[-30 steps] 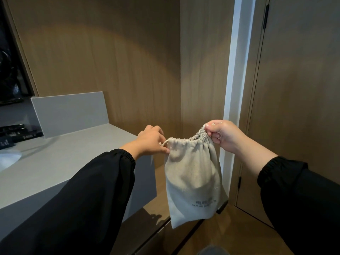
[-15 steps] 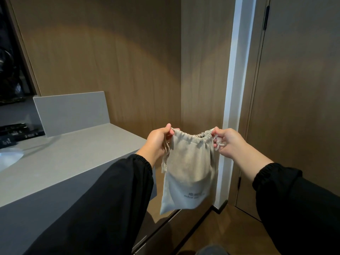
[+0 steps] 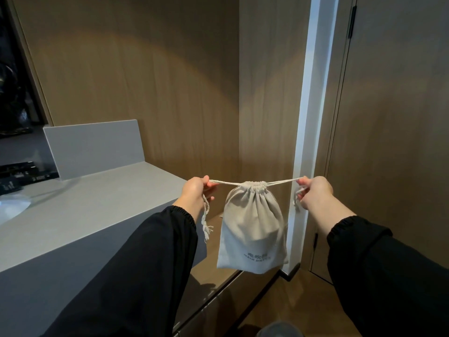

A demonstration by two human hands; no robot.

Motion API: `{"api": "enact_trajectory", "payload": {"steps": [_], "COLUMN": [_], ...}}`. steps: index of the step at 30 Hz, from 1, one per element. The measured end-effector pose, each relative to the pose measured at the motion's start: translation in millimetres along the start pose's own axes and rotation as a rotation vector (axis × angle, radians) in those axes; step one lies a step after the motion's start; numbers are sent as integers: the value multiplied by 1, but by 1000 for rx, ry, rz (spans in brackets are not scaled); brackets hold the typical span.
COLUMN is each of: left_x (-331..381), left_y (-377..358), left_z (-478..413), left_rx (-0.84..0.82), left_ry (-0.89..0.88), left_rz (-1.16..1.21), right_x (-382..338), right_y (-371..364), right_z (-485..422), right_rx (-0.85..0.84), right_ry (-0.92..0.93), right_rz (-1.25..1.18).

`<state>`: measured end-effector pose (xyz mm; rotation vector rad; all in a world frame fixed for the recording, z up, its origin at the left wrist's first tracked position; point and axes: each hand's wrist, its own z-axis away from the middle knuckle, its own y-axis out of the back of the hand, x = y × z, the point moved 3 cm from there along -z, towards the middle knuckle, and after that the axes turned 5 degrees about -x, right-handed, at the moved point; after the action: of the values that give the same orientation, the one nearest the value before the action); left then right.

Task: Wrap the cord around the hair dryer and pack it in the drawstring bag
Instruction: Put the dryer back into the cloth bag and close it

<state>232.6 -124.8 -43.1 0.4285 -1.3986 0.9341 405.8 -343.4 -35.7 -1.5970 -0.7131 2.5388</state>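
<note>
The bag (image 3: 252, 229) is pulled shut by strings pinched in the left hand (image 3: 194, 193) and right hand (image 3: 314, 192) (contents hidden); packing seems nearly finished.

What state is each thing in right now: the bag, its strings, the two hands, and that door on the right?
Drawstring bag: hanging in the air, mouth cinched shut, bulging.
Drawstrings: pulled taut sideways; a frayed end dangles below the left hand.
Left hand: closed on a string.
Right hand: closed on a string.
Door: shut.
</note>
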Motion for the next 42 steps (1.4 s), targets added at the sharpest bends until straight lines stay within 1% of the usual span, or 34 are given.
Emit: {"api": "enact_trajectory", "payload": {"steps": [6,7,10,12,14,16,17,18,20,22,23,27,28,30,33,35,37,38,42], "left_x": [-3,-2,1,4,6,10,11,12,10,6,5,1,1,1,2,6,10,11,9], "left_y": [3,4,5,3,2,-1,-5,-9,-21,-35,-41,-51,-51,-50,-48,-45,-39,-34,-10], "left_z": [1,1,1,4,7,11,13,17,25,32,36,45,47,48,51,52,52,50,34], "left_rx": [11,17,35,49,47,-2,-43,-82,-126,-144,-155,-191,-196,-211,-241,-265,-265,-236,28], "left_ry": [25,28,30,26,6,-34,-54,-70,-93,-109,-114,-109,-108,-120,-146,-160,-163,-158,-153], "left_rz": [-30,-30,-11,-6,-16,-18,-3,16,46,41,30,-28,-45,-81,-116,-123,-125,-115,-86], "right_x": [0,0,4,2,-7,-18,-21,-21,-12,-5,-5,5,10,22,57,83,98,101,86], "right_y": [3,2,1,-1,-4,-8,-12,-16,-20,-21,-23,-23,-23,-27,-41,-49,-54,-56,-54], "right_z": [-9,-11,-17,-17,-12,-1,2,6,19,24,24,19,19,23,29,29,26,25,26], "right_rx": [26,4,-129,-145,-55,27,3,-66,-188,-233,-254,-321,-374,-543,-804,-883,-858,-834,-704], "right_ry": [84,105,137,141,151,207,300,439,633,727,751,748,768,766,604,542,595,636,672], "right_rz": [160,153,21,39,214,531,676,754,833,949,1047,1480,1528,1516,1571,1633,1660,1638,1560]}}
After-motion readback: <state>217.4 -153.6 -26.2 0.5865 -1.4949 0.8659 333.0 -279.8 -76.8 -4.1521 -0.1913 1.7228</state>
